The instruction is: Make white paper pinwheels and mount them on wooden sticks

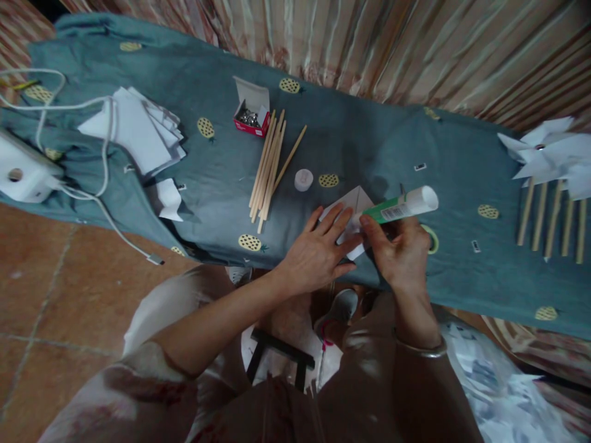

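Observation:
A white paper square [360, 198] with crease lines lies on the cloth in front of me. My left hand [316, 252] rests flat on its left side with the fingers spread. My right hand [401, 246] is closed around a green and white glue stick [392, 209], tilted so that its tip meets the paper. The contact spot is partly covered by my fingers. Left of the paper stands a small round white cap [303, 179]. Behind my right hand, a roll of pale green tape [432, 239] shows in part.
Wooden sticks [269, 166] lie beside a red box of metal pins [252, 114]. Cut white paper [138, 129] is stacked at left, near a white power strip [28, 169] and cable. Paper pinwheels [554, 154] on sticks lie at far right. A plastic bag [489, 375] sits below.

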The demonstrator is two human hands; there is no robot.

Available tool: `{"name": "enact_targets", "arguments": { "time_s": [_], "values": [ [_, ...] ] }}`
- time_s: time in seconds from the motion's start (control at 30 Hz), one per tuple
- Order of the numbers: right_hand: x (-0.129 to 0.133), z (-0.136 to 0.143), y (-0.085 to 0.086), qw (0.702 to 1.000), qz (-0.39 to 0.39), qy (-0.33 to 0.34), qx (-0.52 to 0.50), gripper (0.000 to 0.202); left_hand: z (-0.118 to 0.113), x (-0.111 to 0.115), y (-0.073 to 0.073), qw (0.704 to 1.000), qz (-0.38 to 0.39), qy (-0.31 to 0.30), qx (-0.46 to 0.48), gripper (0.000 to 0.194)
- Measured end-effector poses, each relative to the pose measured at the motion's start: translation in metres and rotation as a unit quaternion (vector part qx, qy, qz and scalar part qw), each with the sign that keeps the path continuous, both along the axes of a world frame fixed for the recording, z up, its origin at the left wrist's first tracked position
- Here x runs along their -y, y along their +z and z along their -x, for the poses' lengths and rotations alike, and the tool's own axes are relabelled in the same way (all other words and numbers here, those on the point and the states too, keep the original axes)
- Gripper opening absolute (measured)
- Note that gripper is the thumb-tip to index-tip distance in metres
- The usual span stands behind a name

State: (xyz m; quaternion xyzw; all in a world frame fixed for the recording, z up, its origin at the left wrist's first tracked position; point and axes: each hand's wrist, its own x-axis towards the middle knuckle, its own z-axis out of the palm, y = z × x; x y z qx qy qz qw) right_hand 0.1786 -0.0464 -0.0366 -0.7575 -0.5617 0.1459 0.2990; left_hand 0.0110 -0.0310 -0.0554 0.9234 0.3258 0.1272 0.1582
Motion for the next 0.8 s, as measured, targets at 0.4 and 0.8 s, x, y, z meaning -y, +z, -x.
{"name": "enact_targets", "arguments": {
  "time_s": [0.4,0.8],
  "values": [
    [-0.002,0.002,0.004,1.000,0.003,0.011,0.020,0.038,0.000,0.000,-0.001,1.000,0.011,0.001,0.006,0.056],
    [-0.004,0.002,0.010,0.997,0.014,0.045,0.057,0.035,-0.001,0.000,-0.001,1.000,-0.004,0.004,0.011,0.058]
  ]
}}
